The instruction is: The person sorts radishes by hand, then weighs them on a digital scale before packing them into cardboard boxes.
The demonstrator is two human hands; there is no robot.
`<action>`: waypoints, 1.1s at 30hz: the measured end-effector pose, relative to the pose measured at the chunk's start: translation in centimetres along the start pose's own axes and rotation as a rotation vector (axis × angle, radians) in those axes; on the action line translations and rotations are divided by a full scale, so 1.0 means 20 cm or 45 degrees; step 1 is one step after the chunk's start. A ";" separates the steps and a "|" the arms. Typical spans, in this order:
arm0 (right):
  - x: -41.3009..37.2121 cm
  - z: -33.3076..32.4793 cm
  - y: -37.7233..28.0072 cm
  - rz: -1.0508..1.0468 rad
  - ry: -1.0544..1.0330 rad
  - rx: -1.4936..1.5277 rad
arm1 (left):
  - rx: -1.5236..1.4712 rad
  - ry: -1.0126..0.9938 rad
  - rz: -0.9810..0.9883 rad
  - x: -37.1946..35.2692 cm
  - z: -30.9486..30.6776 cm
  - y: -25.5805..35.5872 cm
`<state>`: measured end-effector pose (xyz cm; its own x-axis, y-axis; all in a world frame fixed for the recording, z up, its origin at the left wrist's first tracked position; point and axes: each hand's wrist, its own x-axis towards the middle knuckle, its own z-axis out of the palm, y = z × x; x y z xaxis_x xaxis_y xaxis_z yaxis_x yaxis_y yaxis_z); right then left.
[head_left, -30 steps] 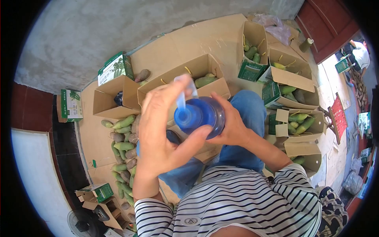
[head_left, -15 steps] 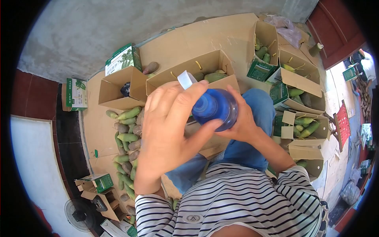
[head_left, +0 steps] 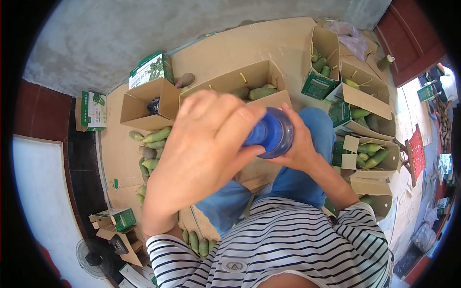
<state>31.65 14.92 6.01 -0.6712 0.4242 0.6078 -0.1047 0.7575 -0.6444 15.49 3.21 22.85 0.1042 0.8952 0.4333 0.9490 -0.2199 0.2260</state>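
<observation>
A see-through blue bottle point(head_left: 279, 133) is held up in front of my body, its top turned toward the camera. My right hand point(head_left: 300, 144) wraps round its far side and base. Over the bottle's top lies my left hand point(head_left: 206, 144), thumb and index finger closed round the neck from the left. The remaining left fingers curl out of sight behind the hand, so what they hold is hidden. Just beyond my hands stands a long open carton point(head_left: 230, 79) with a few green vegetables point(head_left: 261, 92) in it.
Long green vegetables point(head_left: 156, 137) lie on the cardboard floor at the left. Several open cartons point(head_left: 365, 101) of them line the right side. A smaller carton point(head_left: 149, 105), a fan point(head_left: 95, 258) and a red-seated stool point(head_left: 416, 152) stand around.
My left hand has turned over and moved left and down, its thumb and index finger staying by the bottle's neck. The white cap seen at its fingers is now hidden. My right hand barely moved.
</observation>
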 end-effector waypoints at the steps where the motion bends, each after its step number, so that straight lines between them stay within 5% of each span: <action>1: 0.00 0.00 0.00 -0.012 0.002 0.006 | -0.029 -0.048 0.006 0.00 -0.01 0.01; 11: 0.04 0.01 -0.06 0.092 -0.046 -0.081 | 0.453 0.104 -0.282 -0.05 0.06 0.05; 17: 0.01 0.05 0.00 -0.009 -0.001 -0.071 | -0.003 0.003 -0.081 -0.10 0.02 -0.04; 21: 0.02 0.06 0.00 -0.009 -0.034 -0.071 | -0.195 -0.054 -0.393 -0.11 0.00 -0.01; 30: 0.08 0.12 0.01 -0.094 -0.003 -0.088 | 0.277 0.141 -0.432 -0.14 0.02 0.01; 33: 0.09 0.14 0.00 -0.105 -0.002 -0.112 | 0.335 0.029 -0.520 -0.16 0.01 0.01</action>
<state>28.38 14.35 5.90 -0.6644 0.3580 0.6560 -0.0950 0.8302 -0.5493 15.41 0.31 21.35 -0.2961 0.8787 0.3746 0.9543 0.2558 0.1544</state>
